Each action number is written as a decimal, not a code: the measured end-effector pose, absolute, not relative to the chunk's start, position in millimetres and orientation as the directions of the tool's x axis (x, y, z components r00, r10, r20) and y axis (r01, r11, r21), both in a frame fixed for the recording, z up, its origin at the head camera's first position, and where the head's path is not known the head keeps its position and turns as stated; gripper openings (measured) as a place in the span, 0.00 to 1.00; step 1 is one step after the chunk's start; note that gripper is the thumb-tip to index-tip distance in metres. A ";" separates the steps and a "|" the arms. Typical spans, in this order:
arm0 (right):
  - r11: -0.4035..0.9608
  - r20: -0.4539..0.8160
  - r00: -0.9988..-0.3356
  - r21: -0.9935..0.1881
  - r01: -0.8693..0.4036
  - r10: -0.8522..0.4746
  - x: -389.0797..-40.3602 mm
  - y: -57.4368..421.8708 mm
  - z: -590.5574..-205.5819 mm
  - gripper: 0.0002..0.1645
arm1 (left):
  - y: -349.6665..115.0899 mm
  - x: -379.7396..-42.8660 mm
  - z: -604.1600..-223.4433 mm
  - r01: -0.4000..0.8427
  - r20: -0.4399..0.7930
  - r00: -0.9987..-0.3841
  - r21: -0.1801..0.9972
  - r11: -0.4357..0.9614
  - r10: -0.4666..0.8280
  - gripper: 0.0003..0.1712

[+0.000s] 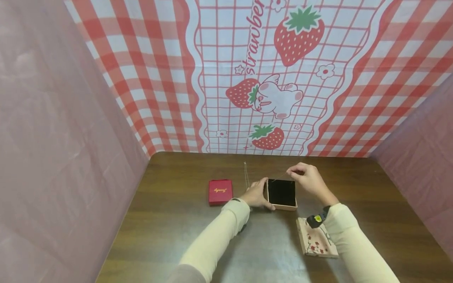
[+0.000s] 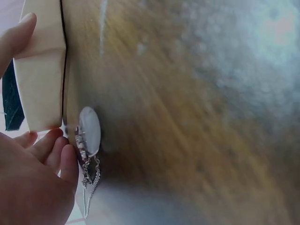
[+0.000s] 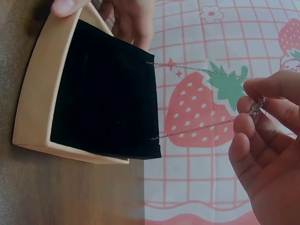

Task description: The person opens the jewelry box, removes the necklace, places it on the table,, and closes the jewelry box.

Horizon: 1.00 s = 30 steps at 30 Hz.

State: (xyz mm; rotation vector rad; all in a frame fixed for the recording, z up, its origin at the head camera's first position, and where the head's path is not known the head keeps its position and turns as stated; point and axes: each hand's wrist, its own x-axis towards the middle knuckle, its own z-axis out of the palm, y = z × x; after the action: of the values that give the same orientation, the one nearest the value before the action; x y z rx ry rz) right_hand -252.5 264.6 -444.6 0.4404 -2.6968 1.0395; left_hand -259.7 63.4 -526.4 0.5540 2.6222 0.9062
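A small beige box [image 1: 283, 207] holds a black cushion [image 3: 103, 93], whose far edge tilts up out of the box in the right wrist view. My left hand [image 1: 255, 195] grips the box from its left, thumb at the front corner and fingers at the back. Behind the box, my right hand [image 1: 308, 180] pinches a fine silver necklace [image 3: 201, 125] between thumb and fingertips. Two strands of its chain stretch from the cushion's edge to my fingers, where a small sparkling piece shows. Beside my left hand lies another necklace [image 1: 245, 173], with a white oval piece [image 2: 90, 131] near its chain.
To the left on the wooden table [image 1: 170, 220] is a red box [image 1: 220, 192] with gold lettering. A flower-patterned beige lid [image 1: 316, 238] lies under my right forearm. A strawberry-print cloth [image 1: 262, 86] hangs behind the table, with pink curtains on both sides.
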 end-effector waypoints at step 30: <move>0.662 0.332 -0.914 -0.634 -0.399 -0.233 -248.9 261.7 -441.4 0.05 | 70.5 -258.2 -531.0 0.237 0.040 -0.955 0.697 0.677 0.292 0.33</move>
State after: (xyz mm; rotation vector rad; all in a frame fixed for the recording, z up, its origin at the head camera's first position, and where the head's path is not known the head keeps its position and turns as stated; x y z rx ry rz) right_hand -248.9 261.7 -441.4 0.5133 -2.6571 1.0921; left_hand -258.2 70.5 -531.0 0.4437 2.8081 1.1514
